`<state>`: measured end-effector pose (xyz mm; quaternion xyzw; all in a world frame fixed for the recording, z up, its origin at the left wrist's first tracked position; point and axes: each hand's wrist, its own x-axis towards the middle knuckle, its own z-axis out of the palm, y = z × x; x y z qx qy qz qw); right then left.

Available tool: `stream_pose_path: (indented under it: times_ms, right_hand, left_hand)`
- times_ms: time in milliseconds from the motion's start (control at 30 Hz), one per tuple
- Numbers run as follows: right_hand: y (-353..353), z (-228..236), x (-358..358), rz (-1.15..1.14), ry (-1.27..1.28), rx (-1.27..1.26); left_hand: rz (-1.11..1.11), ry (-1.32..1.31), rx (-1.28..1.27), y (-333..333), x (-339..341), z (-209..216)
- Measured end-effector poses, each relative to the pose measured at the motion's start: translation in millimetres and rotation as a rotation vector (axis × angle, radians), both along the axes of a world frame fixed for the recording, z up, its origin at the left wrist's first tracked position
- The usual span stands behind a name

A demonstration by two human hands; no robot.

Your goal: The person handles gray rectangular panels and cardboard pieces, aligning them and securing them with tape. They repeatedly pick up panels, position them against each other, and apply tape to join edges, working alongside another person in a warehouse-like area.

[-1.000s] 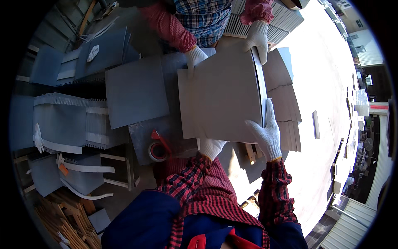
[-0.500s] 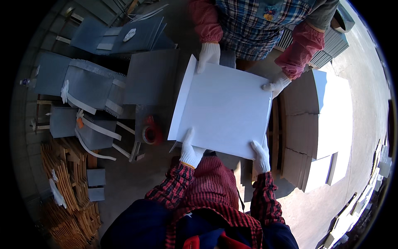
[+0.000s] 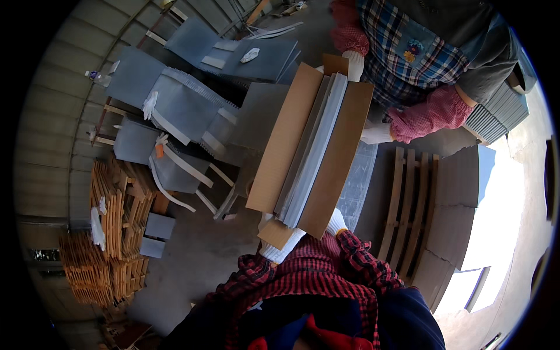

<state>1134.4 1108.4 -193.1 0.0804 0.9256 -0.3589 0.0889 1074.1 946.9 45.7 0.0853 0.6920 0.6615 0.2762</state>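
An open cardboard box [image 3: 269,169], long and narrow, stands between me and a co-worker with its brown flaps spread. Grey panels [image 3: 318,157] sit on edge inside it. My left hand [image 3: 282,249], in a white glove, grips the box's near end beside the small end flap, with its fingers partly hidden. Against the near right side is my gloved right hand [image 3: 336,223], closed on the box, its fingertips covered by the right flap. The co-worker's gloved hands [image 3: 376,133] are at the far end and right side.
Grey panel stacks [image 3: 181,105] with white strips and gloves lie to the left. Wooden slats [image 3: 111,233] are piled at lower left. A wooden pallet [image 3: 408,204] and tall stacks of panels [image 3: 458,192] stand at right. A bluish-grey surface [image 3: 360,181] shows beside the box.
The broad white face held flat between us no longer shows; a box now stands with its open, flapped side up. My hands have moved to its near end. The view has shifted.
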Motion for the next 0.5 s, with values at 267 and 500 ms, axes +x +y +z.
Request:
stream_pose_path:
  times_ms: [267, 500]
  right_hand:
    - [14, -11, 4, -0.096, 0.024, -0.313]
    - [38, 6, 15, -0.020, 0.120, -0.238]
  left_hand:
    - [-0.054, -0.772, 0.647, 1, -28, -8]
    - [-0.075, -1.005, 0.401, -10, -65, -5]
